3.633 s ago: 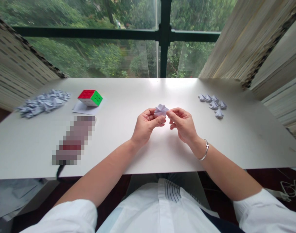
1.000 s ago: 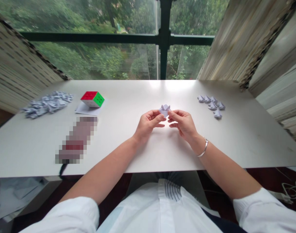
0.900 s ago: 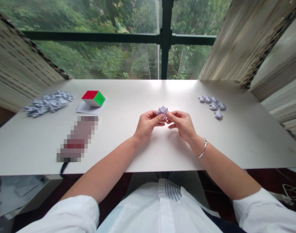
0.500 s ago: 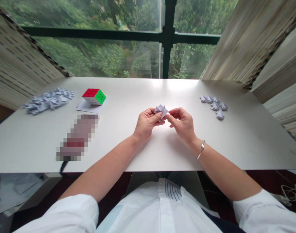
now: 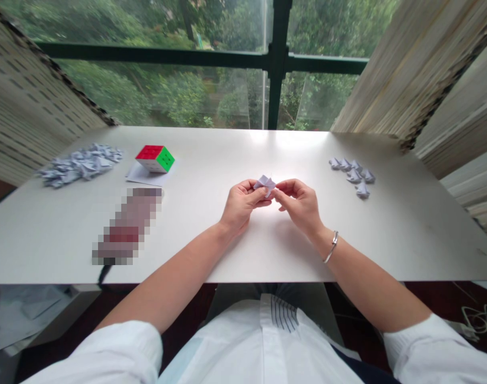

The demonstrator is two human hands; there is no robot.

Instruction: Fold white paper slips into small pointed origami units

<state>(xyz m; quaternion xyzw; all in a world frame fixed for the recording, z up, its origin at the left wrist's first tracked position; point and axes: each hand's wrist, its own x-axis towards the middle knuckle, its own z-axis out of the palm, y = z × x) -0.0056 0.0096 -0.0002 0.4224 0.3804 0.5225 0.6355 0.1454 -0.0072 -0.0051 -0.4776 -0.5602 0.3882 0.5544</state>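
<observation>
**Folded paper between 2 hands, above the tabletop**

On my head feed, the left hand [image 5: 239, 205] has its fingers clamped on 1 folded paper piece [image 5: 265, 183], the thumb pressed over its near side. I see that piece raised above the middle of the white tabletop [image 5: 199, 213], its pointed folds turned upward. The right hand [image 5: 301, 205] sits at the paper's right edge, thumb and index finger close together there; I cannot tell whether they pinch it. A silver bracelet [image 5: 333, 242] circles the right wrist.

Toward my far left lies a heaped pile of folded paper [image 5: 83, 164]. Just beside it, a cube [image 5: 155, 159] with red, green and white faces rests on a flat white sheet [image 5: 136, 176]. Nearer me is a pixelated object [image 5: 127, 224] I cannot make out, with a dark strap [image 5: 104, 273] at its near end. On my right, well apart from the hands, sits a small cluster of folded paper pieces [image 5: 362, 191].
</observation>
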